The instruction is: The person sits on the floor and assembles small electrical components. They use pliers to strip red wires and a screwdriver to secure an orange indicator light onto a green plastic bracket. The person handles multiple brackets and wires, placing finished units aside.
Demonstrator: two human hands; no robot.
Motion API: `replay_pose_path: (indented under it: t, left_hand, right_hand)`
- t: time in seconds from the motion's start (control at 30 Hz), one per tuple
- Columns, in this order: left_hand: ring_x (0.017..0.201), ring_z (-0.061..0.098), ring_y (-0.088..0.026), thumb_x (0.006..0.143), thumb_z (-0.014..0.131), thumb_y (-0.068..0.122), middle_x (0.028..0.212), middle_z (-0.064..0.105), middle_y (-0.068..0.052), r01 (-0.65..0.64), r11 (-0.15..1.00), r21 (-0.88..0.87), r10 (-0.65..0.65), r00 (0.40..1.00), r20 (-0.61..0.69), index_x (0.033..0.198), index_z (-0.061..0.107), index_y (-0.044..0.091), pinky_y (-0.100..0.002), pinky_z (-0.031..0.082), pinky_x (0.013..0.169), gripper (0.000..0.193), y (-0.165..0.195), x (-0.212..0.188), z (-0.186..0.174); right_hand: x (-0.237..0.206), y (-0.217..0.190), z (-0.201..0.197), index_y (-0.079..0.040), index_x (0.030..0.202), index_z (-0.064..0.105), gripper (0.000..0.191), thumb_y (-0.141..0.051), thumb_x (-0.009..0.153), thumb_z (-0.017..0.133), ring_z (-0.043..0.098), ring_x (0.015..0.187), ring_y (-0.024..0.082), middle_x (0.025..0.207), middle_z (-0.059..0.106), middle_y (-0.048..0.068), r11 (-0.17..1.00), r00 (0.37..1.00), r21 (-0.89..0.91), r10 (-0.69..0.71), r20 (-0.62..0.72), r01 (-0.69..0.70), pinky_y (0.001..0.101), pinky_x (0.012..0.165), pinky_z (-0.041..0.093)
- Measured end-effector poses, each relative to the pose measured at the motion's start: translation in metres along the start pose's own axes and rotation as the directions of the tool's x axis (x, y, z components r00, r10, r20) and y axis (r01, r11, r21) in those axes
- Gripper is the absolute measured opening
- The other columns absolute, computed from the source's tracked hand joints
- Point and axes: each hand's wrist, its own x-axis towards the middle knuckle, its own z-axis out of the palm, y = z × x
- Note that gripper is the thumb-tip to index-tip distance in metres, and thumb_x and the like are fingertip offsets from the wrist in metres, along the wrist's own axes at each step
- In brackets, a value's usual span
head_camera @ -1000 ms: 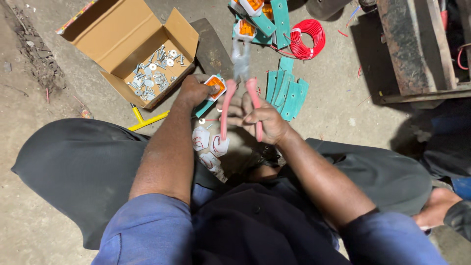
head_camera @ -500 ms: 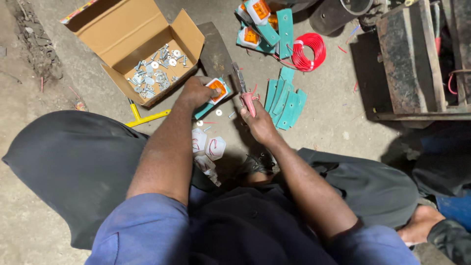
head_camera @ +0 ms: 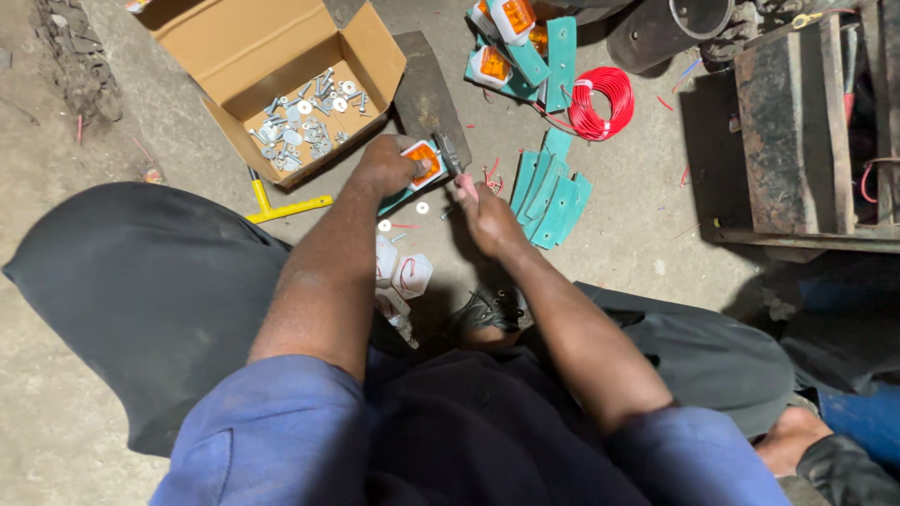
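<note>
left hand [head_camera: 386, 164] grip pinches an orange lamp [head_camera: 426, 165]; right hand [head_camera: 487, 214] grip closes on pliers [head_camera: 452, 155].

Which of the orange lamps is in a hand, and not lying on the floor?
The orange lamp gripped in the left hand, near the cardboard box. The other orange lamps lie untouched at the top, on teal plates.

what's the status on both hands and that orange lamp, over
Left hand grips orange lamp on teal bracket. Right hand holds pliers at it. Loose washers on floor beneath.
</note>
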Motion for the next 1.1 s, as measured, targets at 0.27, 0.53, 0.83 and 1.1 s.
replay_pose_path:
  t: [0.27, 0.53, 0.83, 1.1]
  left_hand:
    - [0.092, 0.074, -0.02, 0.078, 0.085, 0.019, 0.103, 0.079, -0.013, 0.008, 0.999, -0.052, -0.009, 1.0, -0.013, 0.114, 0.076, 0.006, -0.032, 0.056, 0.087, 0.039, 0.0, 0.002, 0.0]
    - [0.097, 0.073, -0.022, 0.082, 0.085, 0.022, 0.107, 0.077, -0.015, 0.033, 0.999, 0.013, -0.033, 0.999, 0.001, 0.115, 0.076, 0.006, -0.034, 0.054, 0.09, 0.038, 0.0, 0.0, 0.0]
    - [0.095, 0.072, -0.023, 0.081, 0.086, 0.022, 0.107, 0.076, -0.017, 0.056, 0.998, 0.004, -0.056, 0.998, -0.022, 0.114, 0.075, 0.003, -0.033, 0.054, 0.088, 0.039, 0.006, -0.002, -0.002]
    - [0.096, 0.074, -0.023, 0.08, 0.088, 0.019, 0.106, 0.077, -0.018, 0.084, 0.994, 0.07, -0.083, 0.997, -0.008, 0.112, 0.075, 0.0, -0.034, 0.056, 0.088, 0.039, 0.018, -0.003, -0.007]
  right_hand:
    - [-0.011, -0.015, -0.001, -0.004, 0.142, 0.053, 0.057, -0.046, 0.106, 0.042, 0.065, 0.085, 0.038, 0.098, 0.065, 0.022, 0.908, 0.961, 0.406, 0.015, -0.275, 0.102, 0.0446, 0.075, 0.053]
    - [0.005, -0.001, -0.009, -0.002, 0.129, 0.058, 0.045, -0.042, 0.115, 0.044, 0.06, 0.101, 0.017, 0.11, 0.072, 0.018, 0.934, 0.936, 0.065, -0.349, -0.04, 0.351, 0.0319, 0.083, 0.047]
    - [0.009, 0.02, 0.005, 0.001, 0.12, 0.056, 0.05, -0.048, 0.118, 0.042, 0.061, 0.066, 0.02, 0.083, 0.06, 0.014, 0.748, 0.947, 0.605, -0.101, -0.305, 0.275, 0.0346, 0.066, 0.052]
    - [-0.012, 0.027, -0.014, -0.008, 0.136, 0.06, 0.055, -0.05, 0.104, 0.046, 0.068, 0.118, 0.035, 0.123, 0.071, 0.021, 0.987, 0.974, 0.16, 0.066, -0.219, -0.031, 0.0418, 0.101, 0.05]
